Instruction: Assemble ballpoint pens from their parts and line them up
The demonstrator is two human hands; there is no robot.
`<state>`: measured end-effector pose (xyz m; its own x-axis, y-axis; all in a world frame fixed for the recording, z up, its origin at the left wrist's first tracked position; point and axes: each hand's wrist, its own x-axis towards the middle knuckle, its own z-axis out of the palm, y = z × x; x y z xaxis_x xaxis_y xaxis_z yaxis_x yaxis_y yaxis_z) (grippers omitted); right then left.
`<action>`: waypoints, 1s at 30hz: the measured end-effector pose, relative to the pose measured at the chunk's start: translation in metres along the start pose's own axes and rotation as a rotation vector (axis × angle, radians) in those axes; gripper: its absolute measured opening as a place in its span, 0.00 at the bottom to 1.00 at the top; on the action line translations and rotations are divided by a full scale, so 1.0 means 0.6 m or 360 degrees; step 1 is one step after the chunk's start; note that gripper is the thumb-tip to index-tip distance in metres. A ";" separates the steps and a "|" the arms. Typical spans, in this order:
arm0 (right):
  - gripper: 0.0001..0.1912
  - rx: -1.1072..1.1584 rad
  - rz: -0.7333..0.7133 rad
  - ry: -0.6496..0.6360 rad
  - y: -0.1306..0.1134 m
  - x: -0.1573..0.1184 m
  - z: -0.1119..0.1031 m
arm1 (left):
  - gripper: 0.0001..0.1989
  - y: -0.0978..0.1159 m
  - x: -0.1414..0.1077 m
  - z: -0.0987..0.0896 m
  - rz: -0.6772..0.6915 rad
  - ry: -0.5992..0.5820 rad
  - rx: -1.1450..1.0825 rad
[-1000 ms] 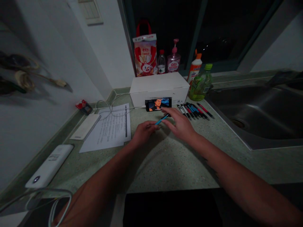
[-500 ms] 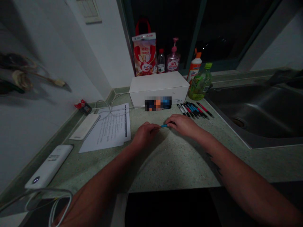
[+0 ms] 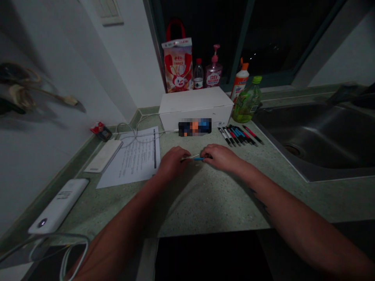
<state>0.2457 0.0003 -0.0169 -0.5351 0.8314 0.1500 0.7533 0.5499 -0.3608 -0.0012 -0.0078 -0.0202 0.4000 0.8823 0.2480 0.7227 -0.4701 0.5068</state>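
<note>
Over the middle of the counter, my left hand (image 3: 175, 162) is closed on a thin pale rod that looks like a pen refill (image 3: 191, 157). The rod's far end reaches to the fingertips of my right hand (image 3: 218, 155). Those fingers pinch a short blue pen barrel (image 3: 198, 159), which points left just below the rod. Most of the barrel is hidden by the fingers, and I cannot tell whether the two pieces touch. Right behind my right hand, several pens (image 3: 240, 135) in white, red, blue and black lie in a slanted row.
A white box (image 3: 196, 99) stands at the back with a phone (image 3: 195, 127) in front, its screen blurred. Bottles, including a green one (image 3: 248, 100), stand behind. Printed paper (image 3: 131, 160), a white power bank (image 3: 60, 205) and cables lie left. The sink (image 3: 322, 136) is right.
My hands have moved slightly apart, the left one shifting left. The pale refill now shows between them, beside the blue barrel, where only the blue piece was clear before.
</note>
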 end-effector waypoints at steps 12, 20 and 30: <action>0.10 -0.0039 -0.0132 0.0327 -0.021 0.003 -0.001 | 0.06 -0.002 0.005 -0.003 -0.0010 0.0082 0.0285; 0.11 -0.0189 -0.0080 0.0389 -0.014 -0.001 -0.012 | 0.08 0.004 0.006 -0.019 0.0049 0.0077 0.0363; 0.10 -0.0023 0.0026 0.0397 -0.013 0.000 -0.013 | 0.04 -0.002 0.007 0.000 -0.0019 0.0132 0.0045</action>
<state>0.2429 -0.0033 -0.0070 -0.4129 0.8334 0.3674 0.7676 0.5356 -0.3520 -0.0001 -0.0037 -0.0196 0.3442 0.8862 0.3100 0.7433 -0.4590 0.4867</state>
